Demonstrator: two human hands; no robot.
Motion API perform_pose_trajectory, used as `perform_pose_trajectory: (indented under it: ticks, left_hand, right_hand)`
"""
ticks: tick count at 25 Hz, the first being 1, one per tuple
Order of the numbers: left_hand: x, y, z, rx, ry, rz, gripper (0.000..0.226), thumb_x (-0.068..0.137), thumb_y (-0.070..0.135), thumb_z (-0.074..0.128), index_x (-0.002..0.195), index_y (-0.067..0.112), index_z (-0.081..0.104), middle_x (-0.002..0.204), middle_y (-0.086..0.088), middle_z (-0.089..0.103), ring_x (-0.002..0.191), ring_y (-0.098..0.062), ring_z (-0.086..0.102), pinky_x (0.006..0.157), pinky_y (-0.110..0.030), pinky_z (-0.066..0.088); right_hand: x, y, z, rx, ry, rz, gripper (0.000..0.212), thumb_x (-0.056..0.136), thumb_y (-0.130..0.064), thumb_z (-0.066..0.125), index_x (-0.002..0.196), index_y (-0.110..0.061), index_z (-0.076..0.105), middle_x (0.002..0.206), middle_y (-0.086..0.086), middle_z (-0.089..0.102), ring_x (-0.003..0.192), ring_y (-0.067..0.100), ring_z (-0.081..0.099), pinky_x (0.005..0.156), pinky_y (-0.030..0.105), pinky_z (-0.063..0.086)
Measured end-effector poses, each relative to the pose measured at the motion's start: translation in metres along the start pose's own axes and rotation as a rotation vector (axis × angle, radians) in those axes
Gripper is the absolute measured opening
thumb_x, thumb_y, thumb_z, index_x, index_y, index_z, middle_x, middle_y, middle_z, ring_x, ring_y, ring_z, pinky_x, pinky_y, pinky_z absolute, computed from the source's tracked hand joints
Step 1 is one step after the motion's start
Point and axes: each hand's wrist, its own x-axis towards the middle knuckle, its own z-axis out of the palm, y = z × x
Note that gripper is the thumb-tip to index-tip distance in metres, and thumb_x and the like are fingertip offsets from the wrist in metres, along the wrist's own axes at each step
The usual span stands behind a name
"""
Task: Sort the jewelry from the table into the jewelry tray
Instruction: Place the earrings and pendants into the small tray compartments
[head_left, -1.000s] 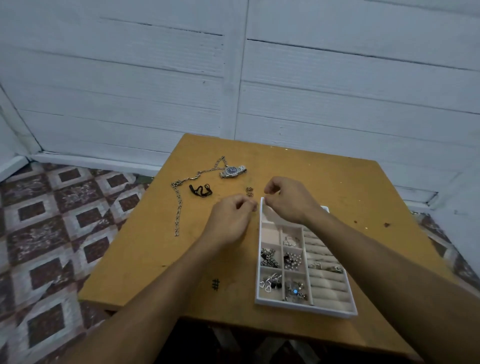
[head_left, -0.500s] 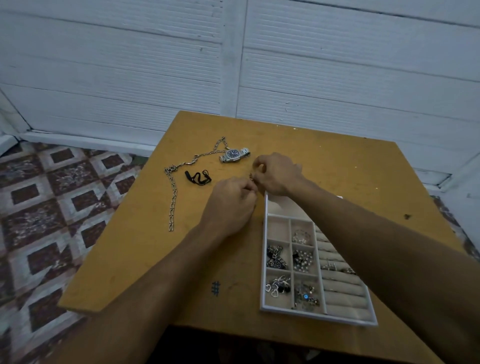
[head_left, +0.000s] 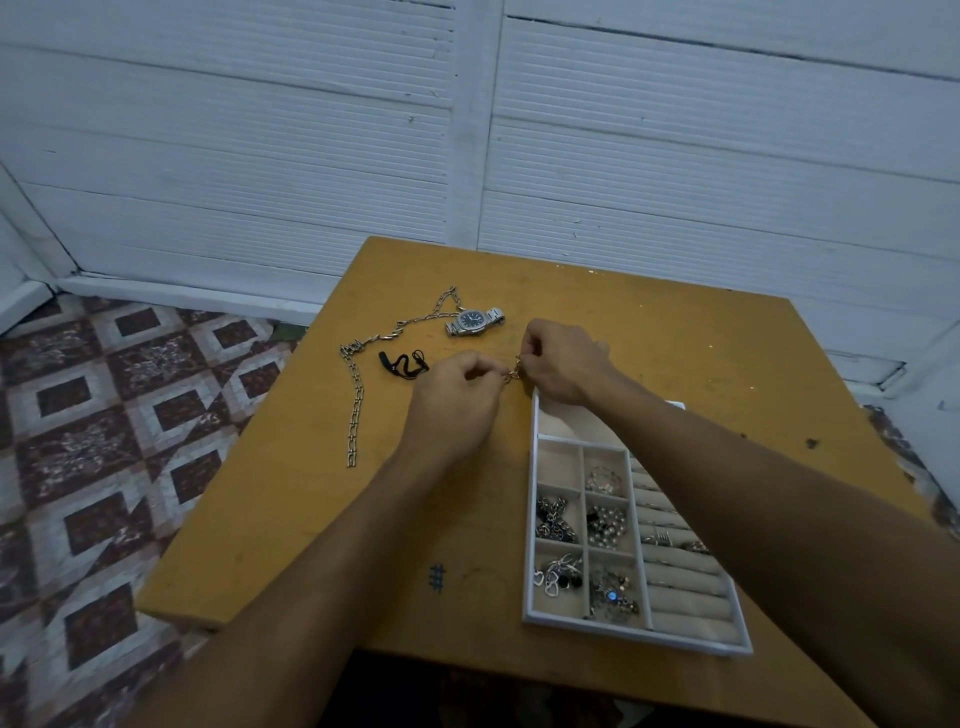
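A second ago the little gold piece lay on the table with a hand on each side of it; now the hands have come together and both have hold of it. The left hand (head_left: 457, 405) has its fingers curled in and pinches one end of the little gold piece (head_left: 514, 372). The right hand (head_left: 563, 364) is curled too and pinches the other end. I cannot tell if the piece is touching the table (head_left: 675, 353) or is a bit above it. It is at 12 o'clock from the jewelry tray (head_left: 636, 635), just past the tray's far end. The tray sits at about 4 o'clock on the table, and the right arm goes over its far box. Its small boxes hold silver and black bits, and rings (head_left: 670, 540) are stuck in the soft rolls on its 3 o'clock side. The watch (head_left: 474, 321) lies at 11 o'clock from the hands. The black band (head_left: 402, 364) is at 9 o'clock, just beside the left hand. The long chain (head_left: 356, 410) lies past it, near the table's 9 o'clock edge.
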Motion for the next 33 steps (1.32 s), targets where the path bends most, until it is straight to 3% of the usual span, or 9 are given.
perform_pose_trajectory:
  ticks: [4,8,10,15,17,22,27,33]
  left_hand:
    - [0.010,0.005,0.001,-0.216,0.031,-0.153,0.020,0.097,0.027,0.049,0.102,0.021,0.067,0.093,0.006,0.065,0.072,0.001,0.052,0.063,-0.016,0.040]
    - [0.023,0.010,0.009,-0.485,0.043,-0.271,0.033,0.101,0.034,0.039,0.112,0.014,0.064,0.113,-0.001,0.066,0.104,-0.010,0.058,0.094,-0.029,0.045]
    - [0.031,0.010,0.012,-0.586,0.012,-0.287,0.045,0.102,0.039,0.032,0.120,0.009,0.062,0.118,-0.005,0.065,0.110,-0.013,0.057,0.102,-0.031,0.041]
    - [0.047,0.004,0.014,-0.814,-0.131,-0.361,0.067,0.099,0.055,0.023,0.126,0.004,0.057,0.123,-0.013,0.063,0.114,-0.022,0.058,0.099,-0.032,0.044]
    - [0.048,0.005,0.014,-0.828,-0.179,-0.377,0.070,0.098,0.057,0.022,0.127,0.003,0.056,0.113,-0.010,0.065,0.108,-0.022,0.061,0.096,-0.032,0.045]
    - [0.045,0.005,0.016,-0.827,-0.247,-0.376,0.066,0.097,0.061,0.020,0.108,0.014,0.065,0.107,-0.008,0.072,0.104,-0.022,0.066,0.096,-0.035,0.047]
    - [0.039,0.009,0.021,-0.869,-0.264,-0.394,0.068,0.098,0.059,0.023,0.111,0.007,0.065,0.109,-0.012,0.071,0.104,-0.027,0.066,0.095,-0.039,0.050]
    - [0.035,0.016,0.016,-0.914,-0.235,-0.414,0.063,0.098,0.055,0.028,0.109,0.005,0.065,0.107,-0.013,0.071,0.101,-0.028,0.066,0.084,-0.035,0.054]
  right_hand:
    - [-0.005,-0.001,-0.010,0.037,-0.003,-0.017,0.011,0.093,-0.020,0.049,0.090,-0.022,0.060,0.096,-0.003,0.065,0.095,0.020,0.055,0.087,0.039,0.031]
    - [-0.006,-0.003,-0.019,0.077,0.013,-0.054,0.008,0.091,-0.025,0.059,0.084,-0.025,0.064,0.098,-0.004,0.067,0.099,0.019,0.057,0.097,0.048,0.041]
    - [-0.007,-0.005,-0.024,0.099,0.027,-0.082,0.007,0.089,-0.027,0.061,0.083,-0.026,0.064,0.097,-0.005,0.067,0.099,0.019,0.058,0.096,0.050,0.042]
    - [-0.006,-0.014,-0.036,0.141,0.042,-0.138,0.012,0.087,-0.027,0.063,0.075,-0.032,0.061,0.094,-0.008,0.066,0.097,0.019,0.058,0.096,0.052,0.043]
    - [-0.006,-0.017,-0.042,0.161,0.065,-0.148,0.014,0.086,-0.026,0.063,0.073,-0.032,0.060,0.092,-0.009,0.066,0.095,0.017,0.059,0.095,0.052,0.044]
    - [-0.007,-0.024,-0.058,0.199,0.091,-0.155,0.012,0.088,-0.027,0.062,0.077,-0.029,0.062,0.095,-0.009,0.067,0.093,0.016,0.059,0.093,0.048,0.046]
    - [-0.012,-0.027,-0.072,0.233,0.119,-0.155,0.007,0.089,-0.026,0.062,0.084,-0.024,0.066,0.096,-0.007,0.067,0.095,0.017,0.060,0.091,0.042,0.048]
    - [-0.022,-0.033,-0.084,0.301,0.198,-0.151,0.008,0.089,-0.029,0.062,0.082,-0.026,0.064,0.094,-0.009,0.066,0.096,0.016,0.059,0.095,0.050,0.045]
